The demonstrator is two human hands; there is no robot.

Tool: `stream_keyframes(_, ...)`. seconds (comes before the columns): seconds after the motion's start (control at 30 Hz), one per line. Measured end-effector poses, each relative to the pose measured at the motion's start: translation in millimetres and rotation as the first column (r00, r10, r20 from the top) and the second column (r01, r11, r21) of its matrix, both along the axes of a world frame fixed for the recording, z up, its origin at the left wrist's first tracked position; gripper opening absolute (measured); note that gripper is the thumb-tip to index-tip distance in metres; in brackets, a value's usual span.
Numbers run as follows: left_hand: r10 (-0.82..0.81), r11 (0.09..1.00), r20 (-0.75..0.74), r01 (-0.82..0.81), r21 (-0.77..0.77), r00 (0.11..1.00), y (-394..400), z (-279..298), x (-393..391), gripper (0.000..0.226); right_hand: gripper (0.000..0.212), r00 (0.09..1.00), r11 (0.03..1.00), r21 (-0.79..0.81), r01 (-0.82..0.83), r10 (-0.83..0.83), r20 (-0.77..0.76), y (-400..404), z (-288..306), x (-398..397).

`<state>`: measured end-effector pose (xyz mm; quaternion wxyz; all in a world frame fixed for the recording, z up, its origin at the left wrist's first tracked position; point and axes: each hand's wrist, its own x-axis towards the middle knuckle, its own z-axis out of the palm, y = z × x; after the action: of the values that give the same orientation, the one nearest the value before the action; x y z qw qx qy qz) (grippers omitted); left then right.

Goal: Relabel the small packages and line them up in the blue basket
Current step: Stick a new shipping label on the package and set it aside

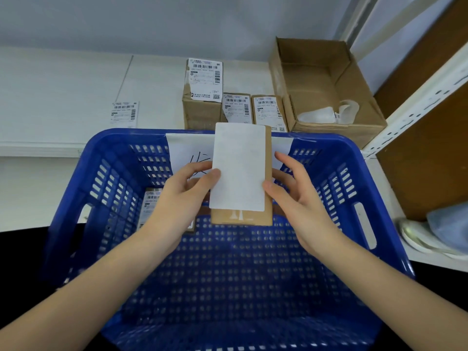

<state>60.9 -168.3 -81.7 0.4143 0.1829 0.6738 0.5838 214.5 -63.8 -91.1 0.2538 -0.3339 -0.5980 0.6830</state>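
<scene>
I hold a small brown cardboard package upright over the blue basket, a blank white label lying across its face. My left hand grips the package's left edge, thumb on the label's left side. From the right, my right hand holds the package, thumb pressed on the label's lower right edge. Another labelled package lies in the basket's far left corner, partly hidden by my left hand.
Beyond the basket three labelled brown packages stand on the white floor. A loose printed label lies to the left. An open cardboard box with backing paper sits at right. A white shelf upright and a shoe are further right.
</scene>
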Motion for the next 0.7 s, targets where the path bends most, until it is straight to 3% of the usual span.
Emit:
stream_keyframes(0.47, 0.006, 1.0, -0.046, -0.007, -0.03, 0.999, 1.0, 6.8, -9.9, 0.018, 0.026, 0.999, 0.994, 0.108, -0.01, 0.006, 0.04, 2.4, 6.2, 4.6)
stream_keyframes(0.6, 0.044, 0.999, -0.23, -0.038, 0.033, 0.972, -0.2, 10.2, -11.6, 0.013, 0.023, 0.995, 0.991, 0.133, 0.011, -0.024, 0.101, 1.2, 5.7, 3.1)
stream_keyframes(0.7, 0.082, 0.996, -0.42, -0.056, 0.073, 0.904, 0.9, 13.0, -13.7, 0.015, 0.027, 0.978, 0.974, 0.227, 0.018, -0.064, 0.199, 1.1, 5.4, 0.3)
